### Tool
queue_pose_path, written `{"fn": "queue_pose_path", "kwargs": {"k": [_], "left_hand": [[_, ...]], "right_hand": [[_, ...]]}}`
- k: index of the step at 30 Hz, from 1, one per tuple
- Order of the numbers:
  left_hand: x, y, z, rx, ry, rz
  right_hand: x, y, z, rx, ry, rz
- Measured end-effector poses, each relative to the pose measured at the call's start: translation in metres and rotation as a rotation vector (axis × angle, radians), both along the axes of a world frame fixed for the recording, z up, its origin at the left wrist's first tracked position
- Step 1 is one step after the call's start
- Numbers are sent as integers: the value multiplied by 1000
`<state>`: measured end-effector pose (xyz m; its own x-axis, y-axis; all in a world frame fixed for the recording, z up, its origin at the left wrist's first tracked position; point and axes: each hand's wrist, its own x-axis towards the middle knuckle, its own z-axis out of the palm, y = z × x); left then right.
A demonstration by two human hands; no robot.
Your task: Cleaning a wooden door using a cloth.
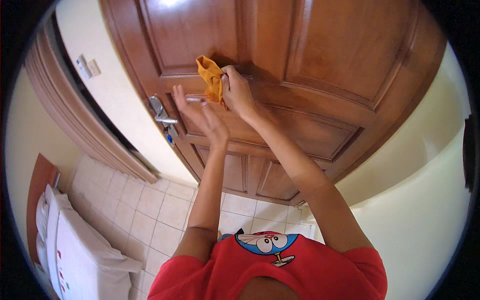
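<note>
My right hand (237, 90) grips a yellow-orange cloth (210, 77) in front of the panelled wooden door (268, 88). The cloth's upper end sticks out to the left of the fist and folds open, like a pouch. Just left of and below the cloth is my left hand (204, 118), somewhat blurred, with its fingers apart and nothing held in it. The metal lever handle (165, 119) of the door lies left of my left hand, and a key with a blue tag (170, 138) hangs from the lock beneath it.
A remote control (83, 66) and a switch plate (93, 67) are on the wall at the left, beside a long beige curtain (86, 123). A bed with white covers (90, 255) stands at the lower left on the tiled floor (150, 204). A pale wall (412, 225) bounds the right side.
</note>
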<state>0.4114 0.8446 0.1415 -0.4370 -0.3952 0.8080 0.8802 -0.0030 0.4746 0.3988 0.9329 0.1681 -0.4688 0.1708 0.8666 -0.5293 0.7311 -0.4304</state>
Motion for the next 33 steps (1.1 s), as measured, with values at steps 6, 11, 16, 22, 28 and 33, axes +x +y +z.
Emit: {"fn": "queue_pose_path", "kwargs": {"k": [6, 11, 16, 22, 28, 33], "left_hand": [[-49, 54, -11, -233, -101, -217], [-54, 81, -24, -405, -111, 132], [-106, 41, -13, -367, -30, 317], [-194, -28, 2, 72, -418, 438], [-132, 20, -27, -482, -81, 384], [-216, -39, 0, -59, -262, 428]], "right_hand": [[8, 25, 16, 375, -116, -271], [48, 46, 27, 371, 140, -307], [73, 83, 18, 491, 93, -380], [62, 108, -2, 698, 200, -492], [60, 110, -4, 737, 243, -561], [55, 105, -5, 714, 270, -535]]}}
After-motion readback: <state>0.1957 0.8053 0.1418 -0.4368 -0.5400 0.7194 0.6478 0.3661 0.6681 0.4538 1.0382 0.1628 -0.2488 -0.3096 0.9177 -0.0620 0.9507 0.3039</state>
